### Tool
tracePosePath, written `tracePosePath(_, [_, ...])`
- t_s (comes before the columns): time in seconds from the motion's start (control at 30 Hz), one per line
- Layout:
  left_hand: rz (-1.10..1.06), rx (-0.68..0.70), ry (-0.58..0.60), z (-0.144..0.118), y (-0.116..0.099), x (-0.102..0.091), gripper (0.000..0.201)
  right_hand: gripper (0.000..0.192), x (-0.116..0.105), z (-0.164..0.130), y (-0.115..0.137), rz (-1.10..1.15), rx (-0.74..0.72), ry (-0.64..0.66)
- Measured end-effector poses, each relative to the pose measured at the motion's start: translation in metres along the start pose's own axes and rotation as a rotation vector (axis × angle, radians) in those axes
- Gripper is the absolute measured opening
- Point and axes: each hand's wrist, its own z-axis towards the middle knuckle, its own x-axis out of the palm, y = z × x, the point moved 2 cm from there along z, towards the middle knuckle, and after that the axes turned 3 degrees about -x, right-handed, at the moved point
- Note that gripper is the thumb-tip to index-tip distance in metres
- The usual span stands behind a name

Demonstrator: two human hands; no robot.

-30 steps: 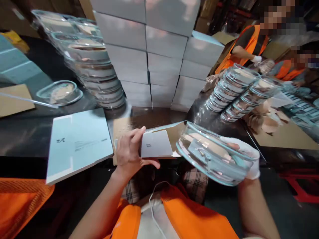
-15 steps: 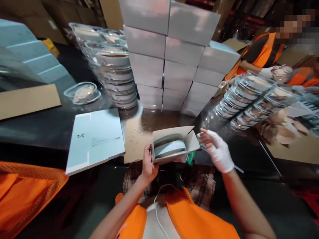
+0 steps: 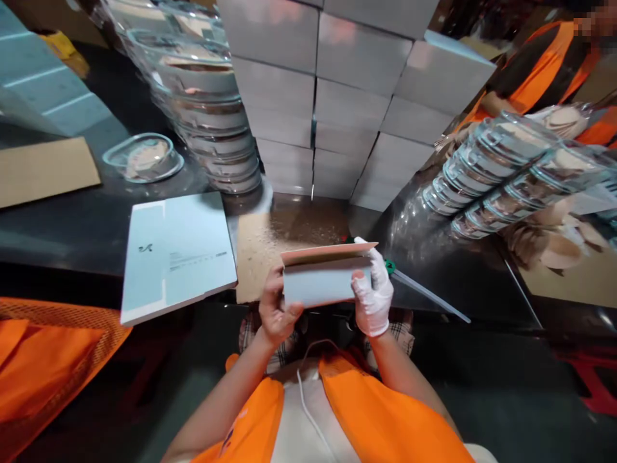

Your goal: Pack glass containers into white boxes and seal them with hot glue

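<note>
Both hands clasp a pale blue carton just above the near table edge, its long axis running left to right. The bare left hand wraps the left end, the gloved right hand the right end. Its brown-lined lid flap faces away, toward the stacked white boxes.

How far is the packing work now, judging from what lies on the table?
Done: a tall stack of closed white boxes stands at the back. In hand: left hand and gloved right hand grip a small box, its flap nearly shut. Left: stacked glass containers and, a single one, and a flat carton remain unpacked.
</note>
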Motion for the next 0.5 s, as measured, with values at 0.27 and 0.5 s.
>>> tracePosePath(0.27, [0.101,0.305,0.089,0.026,-0.014,-0.017,0.051,0.051,-0.04,0.01,0.008,-0.093,0.237,-0.013])
tracePosePath(0.5, [0.207,0.419,0.13,0.03,-0.008,-0.012,0.044,0.039,-0.094,-0.007,-0.014,-1.018,0.689,0.113])
